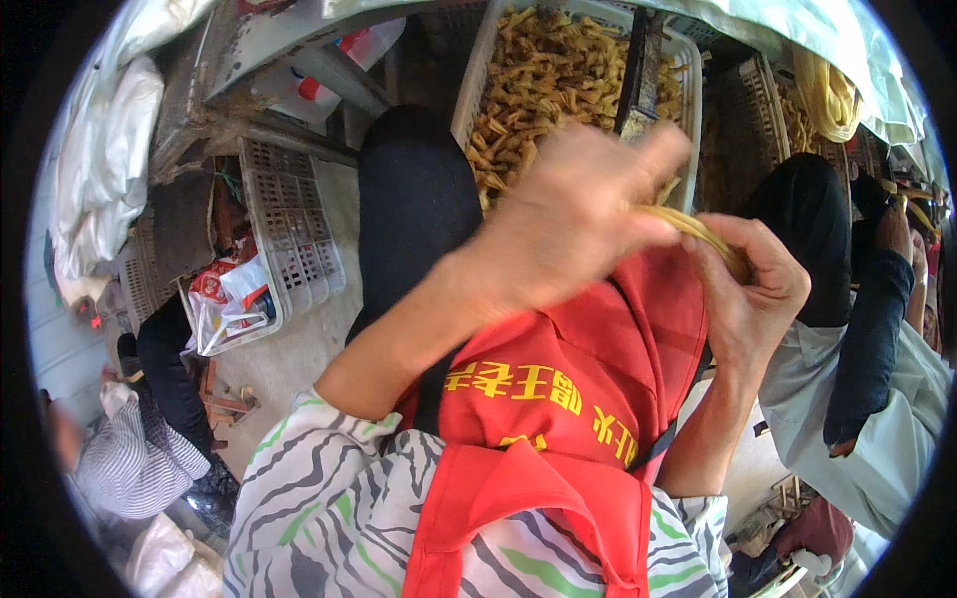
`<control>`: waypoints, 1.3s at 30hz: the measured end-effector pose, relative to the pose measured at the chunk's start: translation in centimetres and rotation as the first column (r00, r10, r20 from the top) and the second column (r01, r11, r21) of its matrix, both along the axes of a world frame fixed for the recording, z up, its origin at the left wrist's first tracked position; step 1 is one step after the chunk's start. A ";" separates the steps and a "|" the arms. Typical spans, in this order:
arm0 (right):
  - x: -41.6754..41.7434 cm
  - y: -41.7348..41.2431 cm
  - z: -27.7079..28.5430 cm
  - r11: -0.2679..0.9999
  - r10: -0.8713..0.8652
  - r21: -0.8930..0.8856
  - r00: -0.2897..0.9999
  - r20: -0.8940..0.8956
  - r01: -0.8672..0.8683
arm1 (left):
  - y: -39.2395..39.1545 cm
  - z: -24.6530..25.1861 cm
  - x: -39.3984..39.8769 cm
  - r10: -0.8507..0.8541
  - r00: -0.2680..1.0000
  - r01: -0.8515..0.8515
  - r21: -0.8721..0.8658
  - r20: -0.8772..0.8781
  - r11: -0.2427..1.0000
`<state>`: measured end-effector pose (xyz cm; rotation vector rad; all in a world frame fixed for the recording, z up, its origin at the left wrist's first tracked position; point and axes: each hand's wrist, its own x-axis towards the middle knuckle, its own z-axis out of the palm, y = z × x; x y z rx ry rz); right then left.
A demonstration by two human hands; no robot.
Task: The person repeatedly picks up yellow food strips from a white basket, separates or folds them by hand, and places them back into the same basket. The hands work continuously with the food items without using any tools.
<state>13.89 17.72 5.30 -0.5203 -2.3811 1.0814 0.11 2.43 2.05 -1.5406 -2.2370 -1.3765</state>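
Observation:
My right hand [755, 280] grips a small bundle of pale yellow strips [699, 228] between thumb and fingers, above my lap. Blurred by motion, my left hand [561, 213] meets it from the left, with its thumb against the same strips. Under and beyond the hands stands a white plastic crate [694, 112] heaped with short yellow-brown knotted pieces [553, 67]. A dark narrow bar [639, 67] lies across that crate near its right side. A red apron [561, 351] with yellow writing covers my lap.
Left of my knee, a tilted plastic crate [295, 232] holds packets and bags [224, 288]. A worn table frame [277, 127] stands at upper left. Looped yellow strips [830, 93] hang over the upper-right edge. Other people sit close by: a dark sleeve [871, 344] at right, a striped garment [138, 456] at left.

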 end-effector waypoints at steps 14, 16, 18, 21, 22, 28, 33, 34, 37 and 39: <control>-1.2 -1.7 -0.6 0.811 0.133 -0.571 0.990 -0.038 -0.131 | 2.3 1.7 0.0 -0.209 0.963 0.230 0.113 -0.167 0.967; -1.4 -0.9 -0.5 0.997 -0.082 0.010 0.995 0.062 0.082 | 0.8 1.1 -0.7 -0.081 0.985 0.068 -0.084 -0.154 0.994; -1.7 -0.7 -0.5 1.000 -0.013 0.013 1.000 -0.014 0.013 | -0.1 0.5 -1.3 -0.076 0.945 0.125 -0.137 0.319 0.983; -2.1 -1.8 -0.8 0.981 0.027 -0.190 0.992 -0.122 -0.050 | -0.2 -0.6 -2.0 -0.209 0.653 0.270 0.034 0.728 0.962; -2.1 -2.2 -1.1 0.946 0.031 -0.320 0.998 -0.061 -0.049 | -0.2 -0.8 -1.8 -0.280 0.706 0.288 0.097 0.650 0.953; 0.4 -0.2 -2.3 0.842 -0.073 -0.539 0.997 -0.038 0.041 | -0.3 -0.8 -0.5 -0.227 0.818 0.188 0.128 0.529 0.974; -0.9 3.2 -1.1 0.868 -0.314 -0.392 0.948 0.042 0.305 | 1.5 -0.2 -4.9 0.129 0.945 -0.155 0.064 0.301 0.986; -1.8 3.5 -0.6 0.883 -0.243 -0.417 0.970 -0.010 0.216 | 2.1 -0.4 -5.7 0.097 0.938 -0.130 0.078 0.333 0.988; -2.4 2.5 0.9 0.927 -0.220 -0.272 0.962 0.164 0.259 | 1.7 -1.1 -5.9 0.133 0.955 -0.115 -0.083 0.265 0.990; -0.9 1.6 1.9 0.922 -0.208 -0.353 0.972 -0.114 0.156 | -0.6 -1.5 -4.4 0.371 0.868 -0.302 -0.242 0.330 0.922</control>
